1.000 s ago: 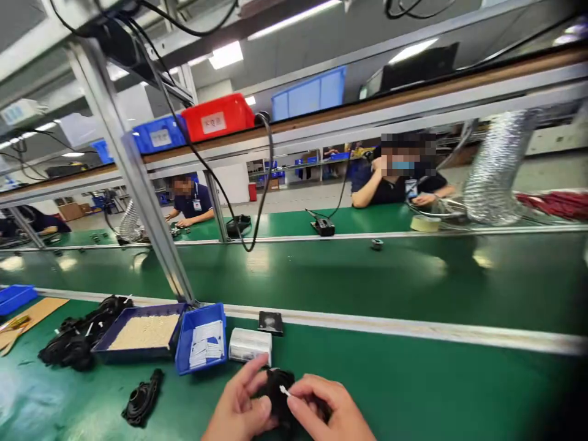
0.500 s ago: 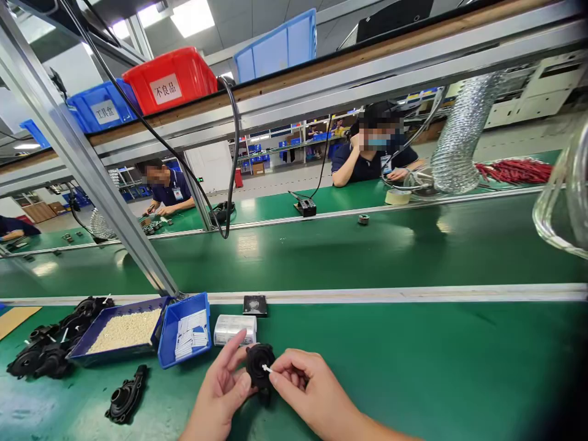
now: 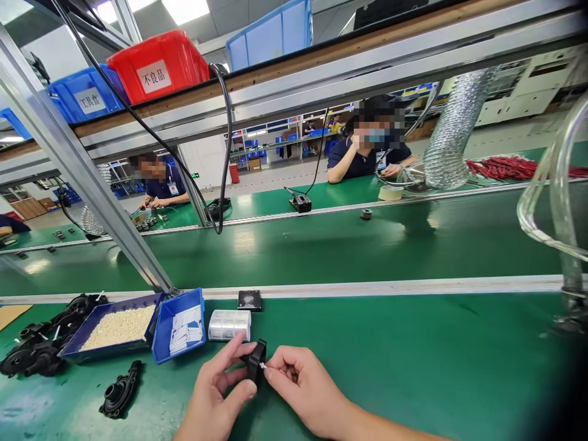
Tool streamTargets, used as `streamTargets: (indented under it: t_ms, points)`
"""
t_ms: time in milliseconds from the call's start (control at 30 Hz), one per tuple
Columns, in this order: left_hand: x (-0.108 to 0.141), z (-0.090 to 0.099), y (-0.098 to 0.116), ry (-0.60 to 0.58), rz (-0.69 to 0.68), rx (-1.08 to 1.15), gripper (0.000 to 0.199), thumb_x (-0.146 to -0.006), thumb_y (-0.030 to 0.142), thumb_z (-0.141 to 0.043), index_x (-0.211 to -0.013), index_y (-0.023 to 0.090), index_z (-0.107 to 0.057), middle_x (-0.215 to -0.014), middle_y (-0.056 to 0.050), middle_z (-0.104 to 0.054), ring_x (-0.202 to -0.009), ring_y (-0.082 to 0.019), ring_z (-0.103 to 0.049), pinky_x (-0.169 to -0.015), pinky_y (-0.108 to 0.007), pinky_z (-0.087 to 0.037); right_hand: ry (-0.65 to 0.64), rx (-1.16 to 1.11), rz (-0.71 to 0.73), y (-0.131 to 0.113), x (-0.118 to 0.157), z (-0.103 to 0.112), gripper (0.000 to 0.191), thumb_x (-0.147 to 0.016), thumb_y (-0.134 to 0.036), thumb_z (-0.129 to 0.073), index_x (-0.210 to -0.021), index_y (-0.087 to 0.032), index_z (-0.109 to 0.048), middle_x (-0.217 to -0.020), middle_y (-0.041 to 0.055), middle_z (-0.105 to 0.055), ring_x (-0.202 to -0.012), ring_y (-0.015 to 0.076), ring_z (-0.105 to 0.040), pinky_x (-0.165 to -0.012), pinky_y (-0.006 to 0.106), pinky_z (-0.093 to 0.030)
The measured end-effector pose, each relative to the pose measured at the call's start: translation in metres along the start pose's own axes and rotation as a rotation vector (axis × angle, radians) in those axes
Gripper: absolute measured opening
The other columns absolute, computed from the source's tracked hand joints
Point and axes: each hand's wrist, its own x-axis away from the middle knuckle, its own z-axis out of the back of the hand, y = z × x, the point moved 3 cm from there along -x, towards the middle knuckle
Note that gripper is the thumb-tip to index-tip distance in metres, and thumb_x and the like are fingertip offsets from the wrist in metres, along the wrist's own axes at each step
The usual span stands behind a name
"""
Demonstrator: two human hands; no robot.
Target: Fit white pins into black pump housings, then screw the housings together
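Note:
Between my two hands is a black plastic housing (image 3: 258, 361), turned nearly edge-on to me. My left hand (image 3: 220, 383) grips it from the left, thumb below and fingers behind. My right hand (image 3: 303, 383) pinches a small white pin (image 3: 263, 365) whose far end meets the housing's right face; how deep it sits I cannot tell. To the left, a similar black housing (image 3: 120, 390) lies alone on the green bench. A blue tray (image 3: 158, 343) of white pins stands behind my left hand, beside a clear roll of tape or film (image 3: 229, 324).
A dark blue tray (image 3: 68, 354) of cream-coloured small parts and a heap of black housings (image 3: 41, 349) occupy the left. A metal post (image 3: 114, 226) rises behind them. A small black block (image 3: 248, 300) lies near the rail. Clear tubing (image 3: 563, 214) hangs right. Two co-workers sit across the conveyor (image 3: 298, 245).
The black housing has turned from facing me to nearly edge-on, its face now toward my right hand. The right hand keeps the white pin at it. The view has shifted slightly.

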Motion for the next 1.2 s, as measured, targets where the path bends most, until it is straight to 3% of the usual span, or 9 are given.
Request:
streamTargets:
  t_ms: [167, 400, 500, 600, 733, 833, 1000, 1100, 1200]
  points:
    - [0.001, 0.001, -0.003, -0.030, -0.002, -0.064, 0.060, -0.088, 0.034, -0.086, -0.143, 0.034, -0.064, -0.137, -0.013, -0.068, -0.131, -0.035, -0.062, -0.104, -0.045, -0.061, -0.030, -0.071, 0.001, 0.001, 0.004, -0.002, 0.032, -0.089, -0.043, -0.062, -0.072, -0.018, -0.053, -0.065, -0.0033, -0.045, -0.063, 0.0137, -0.038, -0.057, 0.026, -0.030]
    - [0.002, -0.012, 0.016, -0.005, -0.044, -0.022, 0.049, -0.086, 0.032, -0.086, -0.133, 0.035, -0.073, -0.126, -0.010, -0.070, -0.116, -0.032, -0.069, -0.093, -0.040, -0.065, 0.020, -0.046, 0.102, -0.005, 0.012, -0.007, 0.036, -0.096, -0.045, -0.060, -0.073, -0.019, -0.050, -0.065, -0.0035, -0.043, -0.062, 0.0136, -0.038, -0.057, 0.026, -0.029]
    - [0.001, -0.012, 0.022, -0.023, -0.108, -0.142, 0.048, -0.087, 0.029, -0.085, -0.133, 0.037, -0.072, -0.125, -0.010, -0.073, -0.115, -0.030, -0.070, -0.093, -0.037, -0.065, 0.076, 0.041, 0.167, -0.008, 0.014, -0.007, 0.039, -0.099, -0.043, -0.056, -0.070, -0.020, -0.045, -0.063, -0.0042, -0.040, -0.060, 0.0134, -0.037, -0.056, 0.027, -0.029]
    - [0.001, -0.008, 0.025, -0.065, -0.151, -0.312, 0.050, -0.089, 0.027, -0.083, -0.135, 0.040, -0.070, -0.120, -0.009, -0.077, -0.111, -0.028, -0.072, -0.092, -0.034, -0.065, 0.039, 0.112, 0.179, -0.006, 0.013, -0.007, 0.037, -0.098, -0.037, -0.055, -0.068, -0.020, -0.041, -0.062, -0.0047, -0.038, -0.059, 0.0132, -0.037, -0.056, 0.027, -0.028]
    - [0.001, -0.005, 0.022, -0.073, -0.122, -0.364, 0.051, -0.088, 0.029, -0.084, -0.136, 0.040, -0.070, -0.120, -0.009, -0.077, -0.112, -0.029, -0.072, -0.094, -0.035, -0.063, 0.041, 0.160, 0.189, -0.002, 0.013, -0.008, 0.034, -0.096, -0.035, -0.055, -0.068, -0.020, -0.041, -0.063, -0.0042, -0.040, -0.060, 0.0138, -0.039, -0.057, 0.027, -0.029]
    - [-0.001, -0.009, 0.016, -0.042, -0.031, -0.201, 0.055, -0.085, 0.033, -0.088, -0.137, 0.038, -0.070, -0.127, -0.010, -0.073, -0.116, -0.030, -0.069, -0.095, -0.036, -0.062, 0.073, 0.117, 0.161, -0.001, 0.011, -0.007, 0.036, -0.097, -0.038, -0.057, -0.069, -0.020, -0.044, -0.063, -0.0040, -0.041, -0.060, 0.0138, -0.038, -0.057, 0.027, -0.029]
    - [-0.011, -0.017, 0.018, 0.004, 0.160, 0.347, 0.080, -0.078, 0.037, -0.094, -0.149, 0.036, -0.057, -0.129, -0.012, -0.068, -0.098, -0.023, -0.069, -0.082, -0.034, -0.061, 0.063, -0.120, 0.131, 0.000, 0.001, -0.001, 0.041, -0.095, -0.051, -0.068, -0.075, -0.016, -0.065, -0.069, 0.0000, -0.054, -0.066, 0.0149, -0.045, -0.062, 0.027, -0.037]
    - [-0.013, -0.013, 0.024, 0.021, 0.207, 0.470, 0.078, -0.081, 0.031, -0.093, -0.150, 0.036, -0.056, -0.133, -0.010, -0.064, -0.103, -0.022, -0.068, -0.085, -0.033, -0.060, 0.093, -0.227, 0.087, 0.005, -0.005, 0.003, 0.045, -0.092, -0.059, -0.073, -0.091, -0.015, -0.077, -0.067, 0.0005, -0.057, -0.056, 0.0130, -0.046, -0.053, 0.025, -0.037]
    - [-0.012, -0.007, 0.026, 0.017, 0.229, 0.518, 0.075, -0.083, 0.030, -0.091, -0.149, 0.038, -0.056, -0.135, -0.009, -0.064, -0.108, -0.022, -0.068, -0.087, -0.031, -0.059, 0.131, -0.261, 0.097, 0.008, -0.005, 0.005, 0.049, -0.095, -0.062, -0.070, -0.106, -0.014, -0.078, -0.070, 0.0021, -0.061, -0.049, 0.0109, -0.048, -0.048, 0.024, -0.038]
